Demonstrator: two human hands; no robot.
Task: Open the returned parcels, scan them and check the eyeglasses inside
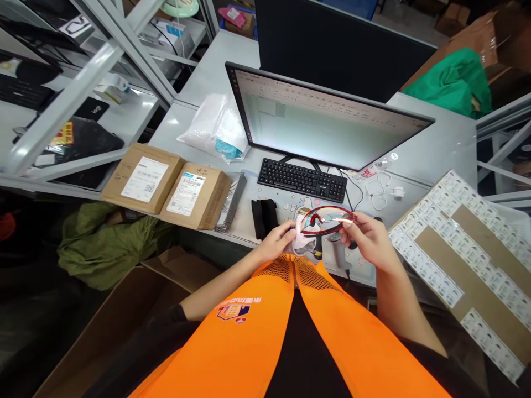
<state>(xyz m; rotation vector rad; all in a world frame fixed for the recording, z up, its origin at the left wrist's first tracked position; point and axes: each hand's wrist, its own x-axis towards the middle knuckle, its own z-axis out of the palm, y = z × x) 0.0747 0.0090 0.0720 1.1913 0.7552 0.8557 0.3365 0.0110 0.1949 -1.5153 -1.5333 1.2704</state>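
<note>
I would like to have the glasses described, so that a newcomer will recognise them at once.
Find the lit monitor, then come down past the black keyboard. Just below, between the left hand and right hand, are the glasses. Their red rim sets them apart from the black case-like object to the left.

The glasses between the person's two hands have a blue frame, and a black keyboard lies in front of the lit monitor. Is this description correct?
Not entirely: the frame of the glasses is red, not blue, as the head view shows. The rest is right: they are between the left hand and right hand, and the black keyboard lies in front of the lit monitor.
</note>
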